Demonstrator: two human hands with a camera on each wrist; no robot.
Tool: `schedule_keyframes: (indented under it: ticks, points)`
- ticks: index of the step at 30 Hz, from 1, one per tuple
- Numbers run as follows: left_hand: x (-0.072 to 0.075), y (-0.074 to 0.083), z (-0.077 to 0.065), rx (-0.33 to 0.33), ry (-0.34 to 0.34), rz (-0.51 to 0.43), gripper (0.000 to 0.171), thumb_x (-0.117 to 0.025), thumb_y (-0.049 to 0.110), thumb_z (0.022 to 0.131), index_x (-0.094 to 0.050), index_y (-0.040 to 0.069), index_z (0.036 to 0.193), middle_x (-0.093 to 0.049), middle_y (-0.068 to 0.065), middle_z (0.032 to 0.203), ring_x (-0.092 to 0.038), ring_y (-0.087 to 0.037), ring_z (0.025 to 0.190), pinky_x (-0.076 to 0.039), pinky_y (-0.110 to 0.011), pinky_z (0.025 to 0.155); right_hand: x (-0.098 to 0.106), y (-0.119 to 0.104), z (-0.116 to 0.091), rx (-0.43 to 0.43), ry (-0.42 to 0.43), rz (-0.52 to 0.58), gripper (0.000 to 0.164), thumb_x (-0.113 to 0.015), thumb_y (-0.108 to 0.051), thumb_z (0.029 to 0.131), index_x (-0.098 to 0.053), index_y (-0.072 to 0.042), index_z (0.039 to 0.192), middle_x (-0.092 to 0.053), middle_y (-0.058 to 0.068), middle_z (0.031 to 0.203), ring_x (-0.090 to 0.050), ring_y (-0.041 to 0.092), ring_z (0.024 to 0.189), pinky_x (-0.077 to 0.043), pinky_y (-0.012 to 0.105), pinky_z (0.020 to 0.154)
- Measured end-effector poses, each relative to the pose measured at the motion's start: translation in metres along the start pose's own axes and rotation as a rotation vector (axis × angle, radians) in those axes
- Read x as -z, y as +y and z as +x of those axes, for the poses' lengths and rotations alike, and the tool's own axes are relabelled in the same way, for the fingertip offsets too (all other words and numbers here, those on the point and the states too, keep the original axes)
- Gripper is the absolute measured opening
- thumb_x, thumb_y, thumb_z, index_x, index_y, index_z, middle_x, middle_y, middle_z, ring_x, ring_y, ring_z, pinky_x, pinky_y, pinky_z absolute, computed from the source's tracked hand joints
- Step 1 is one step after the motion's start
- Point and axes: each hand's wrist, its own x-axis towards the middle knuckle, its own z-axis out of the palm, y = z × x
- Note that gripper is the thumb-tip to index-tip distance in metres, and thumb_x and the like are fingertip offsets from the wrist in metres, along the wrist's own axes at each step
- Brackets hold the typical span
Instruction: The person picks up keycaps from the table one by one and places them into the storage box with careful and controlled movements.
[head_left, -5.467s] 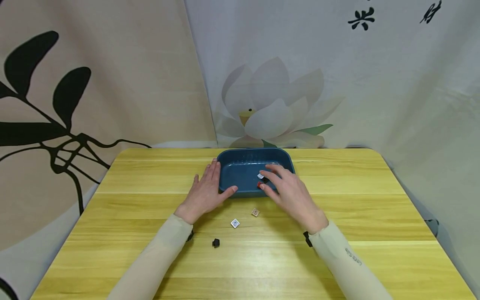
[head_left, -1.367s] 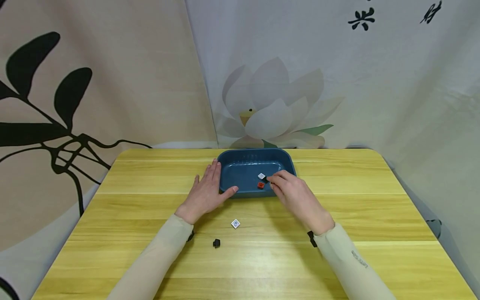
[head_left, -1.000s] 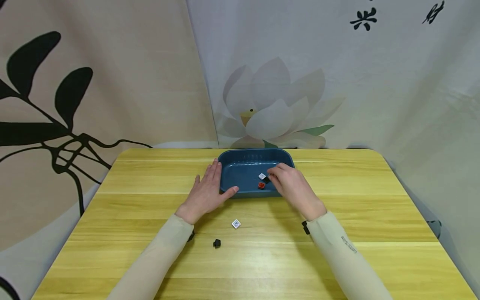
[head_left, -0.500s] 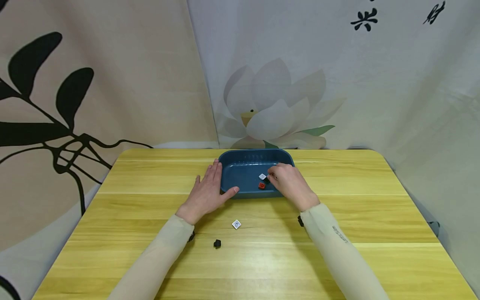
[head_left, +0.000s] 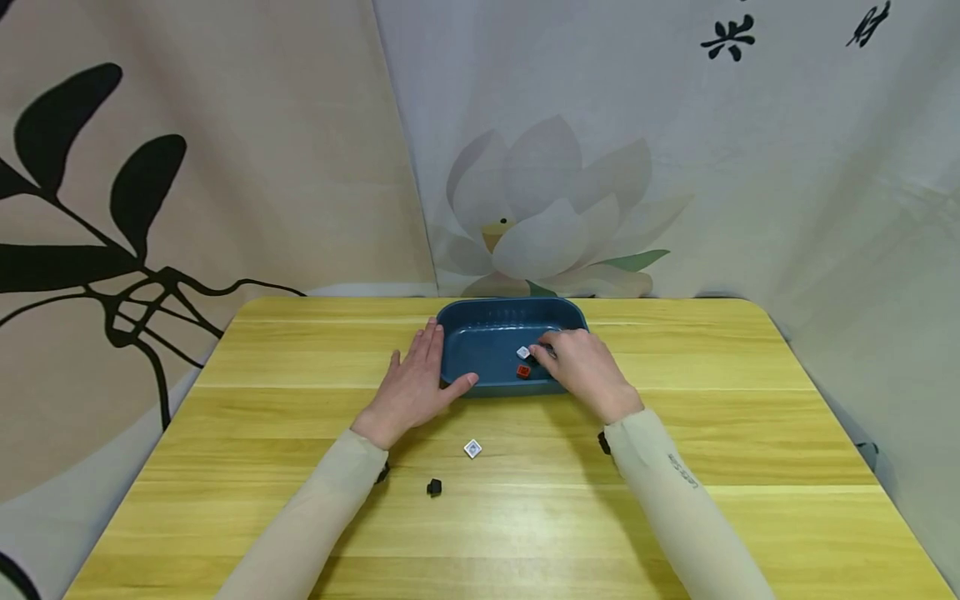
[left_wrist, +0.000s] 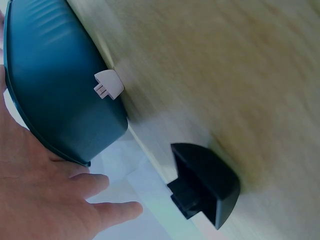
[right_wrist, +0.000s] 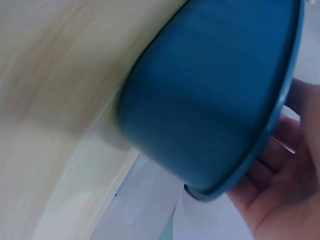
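Observation:
A dark blue tray (head_left: 491, 342) stands at the table's far side. My left hand (head_left: 408, 387) lies spread at its left end, fingers straight along the rim and thumb over the front edge. Inside the tray are a white keycap (head_left: 523, 353) and a red keycap (head_left: 523, 371). My right hand (head_left: 588, 371) reaches over the tray's right end, fingers bent down beside them. Its fingers cover a black keycap and whatever may lie between the fingertips; the right wrist view shows only the tray's outside and part of the palm.
On the wooden table (head_left: 375, 533), nearer the front, lie a white keycap (head_left: 472, 448) and a black keycap (head_left: 434, 487). The left wrist view shows the black keycap (left_wrist: 207, 182) hollow side out. A printed cloth (head_left: 300, 167) hangs behind the table.
Since the oldest frame, a tan keycap has gone from the table. My right fingers, spread earlier, have bent together in the tray and lately shifted slightly left, over the black keycap. The left hand stays put.

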Motion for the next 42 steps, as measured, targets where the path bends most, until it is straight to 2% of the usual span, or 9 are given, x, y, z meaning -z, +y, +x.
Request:
schedule_keyframes:
  ticks: [6,10,15,20,25,29,33,42]
  points:
    - [0.0,0.0,0.0,0.001,0.003,-0.001,0.109,-0.044,0.077,0.096,-0.011,-0.001,0.165,-0.006,-0.016,0.173,-0.014,-0.036,0.158,-0.019,-0.07,0.118,0.012,0.006,-0.014,-0.008,0.104,0.034,0.032,-0.061,-0.03,0.106,-0.076,-0.003,0.116,-0.074,0.013,0.116,-0.071,0.032,0.103,-0.058,0.048,0.089]
    - [0.001,0.001,0.0,0.002,-0.004,-0.003,0.109,-0.043,0.078,0.096,-0.011,-0.001,0.165,-0.005,-0.016,0.173,-0.013,-0.035,0.158,-0.018,-0.07,0.118,0.019,0.012,-0.026,-0.027,0.149,0.038,0.041,-0.059,-0.034,0.107,-0.069,-0.001,0.13,-0.066,0.018,0.136,-0.061,0.038,0.126,-0.048,0.054,0.106]
    - [0.0,0.0,0.0,0.001,-0.015,-0.008,0.11,-0.042,0.079,0.096,-0.011,-0.001,0.164,-0.003,-0.015,0.173,-0.01,-0.035,0.159,-0.017,-0.07,0.119,0.021,0.022,-0.037,-0.021,0.154,-0.012,0.055,-0.057,-0.042,0.107,-0.061,0.0,0.142,-0.054,0.02,0.151,-0.051,0.041,0.137,-0.042,0.058,0.111]
    - [-0.001,0.0,0.0,0.002,-0.014,-0.001,0.11,-0.042,0.079,0.096,-0.01,-0.001,0.165,-0.003,-0.015,0.173,-0.011,-0.035,0.158,-0.018,-0.07,0.118,0.018,0.031,-0.045,-0.018,0.101,-0.058,0.068,-0.052,-0.05,0.107,-0.049,0.001,0.152,-0.042,0.021,0.16,-0.039,0.043,0.147,-0.036,0.062,0.114]
    - [0.0,0.0,0.0,0.001,-0.011,-0.002,0.11,-0.043,0.078,0.096,-0.011,-0.001,0.165,-0.004,-0.016,0.173,-0.012,-0.036,0.158,-0.018,-0.07,0.118,0.014,0.035,-0.049,-0.075,-0.037,-0.081,0.084,-0.04,-0.063,0.106,-0.031,-0.001,0.162,-0.025,0.018,0.169,-0.021,0.04,0.155,-0.026,0.065,0.118]
    - [0.001,0.001,0.0,0.002,-0.014,-0.002,0.11,-0.044,0.077,0.096,-0.01,-0.001,0.165,-0.004,-0.016,0.173,-0.012,-0.036,0.158,-0.018,-0.071,0.118,0.009,0.037,-0.051,-0.095,-0.114,-0.09,0.093,-0.031,-0.071,0.103,-0.024,0.0,0.163,-0.017,0.018,0.171,-0.015,0.039,0.157,-0.023,0.067,0.119]
    - [0.003,0.001,0.0,0.009,-0.03,0.005,0.111,-0.043,0.079,0.095,-0.008,0.0,0.165,-0.002,-0.015,0.173,-0.009,-0.036,0.159,-0.016,-0.071,0.118,0.004,0.038,-0.051,-0.099,-0.143,-0.093,0.097,-0.027,-0.074,0.103,-0.023,0.003,0.162,-0.014,0.019,0.171,-0.014,0.038,0.157,-0.023,0.067,0.119]
    - [0.006,0.0,-0.001,0.006,-0.021,0.02,0.112,-0.043,0.081,0.094,-0.01,0.001,0.165,0.0,-0.014,0.173,-0.004,-0.041,0.158,-0.015,-0.073,0.118,0.002,0.036,-0.052,-0.119,-0.156,-0.087,0.096,-0.028,-0.071,0.104,-0.018,0.006,0.162,-0.011,0.022,0.171,-0.013,0.039,0.157,-0.022,0.067,0.119]
